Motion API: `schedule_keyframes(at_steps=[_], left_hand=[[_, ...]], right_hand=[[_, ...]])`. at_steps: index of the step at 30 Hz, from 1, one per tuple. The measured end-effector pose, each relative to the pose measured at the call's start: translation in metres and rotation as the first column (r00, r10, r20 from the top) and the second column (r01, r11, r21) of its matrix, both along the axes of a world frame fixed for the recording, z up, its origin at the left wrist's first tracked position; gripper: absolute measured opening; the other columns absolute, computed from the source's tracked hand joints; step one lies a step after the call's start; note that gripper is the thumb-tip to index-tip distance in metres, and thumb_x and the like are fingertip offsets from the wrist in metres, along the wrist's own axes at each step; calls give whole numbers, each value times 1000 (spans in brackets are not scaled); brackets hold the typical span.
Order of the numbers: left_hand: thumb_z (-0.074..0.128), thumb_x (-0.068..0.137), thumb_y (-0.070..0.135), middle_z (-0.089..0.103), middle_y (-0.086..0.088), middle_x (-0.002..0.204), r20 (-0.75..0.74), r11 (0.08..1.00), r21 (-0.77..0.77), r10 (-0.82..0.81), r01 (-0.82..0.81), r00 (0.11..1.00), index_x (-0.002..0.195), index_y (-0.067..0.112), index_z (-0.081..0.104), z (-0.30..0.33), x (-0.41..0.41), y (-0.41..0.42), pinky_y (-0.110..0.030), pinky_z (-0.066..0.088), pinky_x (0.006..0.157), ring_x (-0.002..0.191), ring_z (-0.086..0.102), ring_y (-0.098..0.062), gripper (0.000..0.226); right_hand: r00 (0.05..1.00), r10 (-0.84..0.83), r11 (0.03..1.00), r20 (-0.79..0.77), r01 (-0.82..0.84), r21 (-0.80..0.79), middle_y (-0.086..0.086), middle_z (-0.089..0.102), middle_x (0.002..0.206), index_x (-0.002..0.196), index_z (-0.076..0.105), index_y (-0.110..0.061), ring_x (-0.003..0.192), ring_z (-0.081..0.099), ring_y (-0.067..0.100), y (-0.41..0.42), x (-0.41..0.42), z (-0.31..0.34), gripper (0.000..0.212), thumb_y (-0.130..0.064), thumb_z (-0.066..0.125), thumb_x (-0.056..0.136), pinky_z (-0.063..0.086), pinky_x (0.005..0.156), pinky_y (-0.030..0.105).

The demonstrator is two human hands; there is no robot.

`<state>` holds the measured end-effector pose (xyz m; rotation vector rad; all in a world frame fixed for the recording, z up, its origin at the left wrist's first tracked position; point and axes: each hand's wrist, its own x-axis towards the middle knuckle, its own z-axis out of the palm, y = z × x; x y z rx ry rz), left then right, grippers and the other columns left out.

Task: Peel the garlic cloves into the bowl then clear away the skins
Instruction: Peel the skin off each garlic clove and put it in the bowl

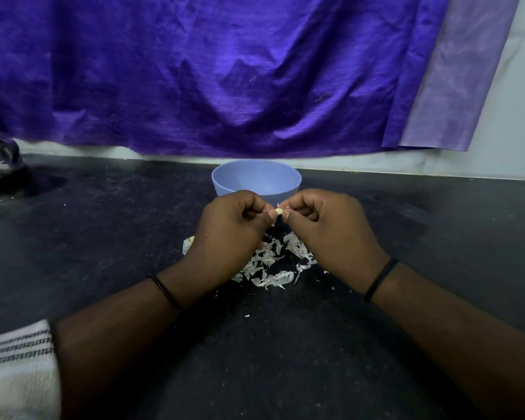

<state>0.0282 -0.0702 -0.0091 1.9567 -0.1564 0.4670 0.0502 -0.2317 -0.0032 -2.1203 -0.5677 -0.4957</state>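
Both hands pinching one clove (279,211) between them, left hand (235,225) and right hand (328,227) curled tight on its ends. I'd hold it steady with the left and pick the skin off with the right thumbnail. Clove's small, pale yellow, mostly bare. Bowl (256,180) at 12 o'clock, skins (273,265) at 6.

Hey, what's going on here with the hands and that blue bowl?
A person is peeling garlic. The left hand and right hand together pinch one small garlic clove just in front of the blue bowl. A pile of papery skins lies on the dark counter below the hands, not yet cleared away. The bowl's contents cannot be made out.
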Motion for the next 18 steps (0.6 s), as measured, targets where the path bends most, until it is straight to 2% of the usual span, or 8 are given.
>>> schedule_keyframes(at_steps=[4, 9, 18], left_hand=[[70, 91, 18, 60, 15, 50, 34, 998, 65, 10, -12, 999, 83, 15, 71, -1, -1, -2, -8, 35, 42, 41, 50, 4, 8], [69, 92, 21, 62, 12, 61, 95, 984, 173, 20, -36, 995, 85, 18, 70, 0, -3, -1, -11, 40, 49, 52, 57, 3, 8], [67, 92, 25, 63, 14, 62, 110, 979, 198, 31, -52, 993, 88, 21, 72, -1, 0, 0, -12, 42, 54, 59, 60, 3, 7]], right_hand=[[999, -36, 999, 38, 37, -39, -12, 71, 75, 90, 76, -20, 69, 65, 0, 0, -2, 1, 8, -18, 69, 87, 56, 65, 23], [995, -49, 992, 86, 58, -108, -11, 69, 77, 90, 73, -23, 70, 64, 6, 2, -2, 1, 7, -21, 67, 86, 57, 67, 39], [987, -46, 982, 152, 73, -174, -5, 69, 89, 98, 70, -21, 82, 64, 13, 2, 3, -2, 9, -25, 63, 92, 54, 73, 42]])
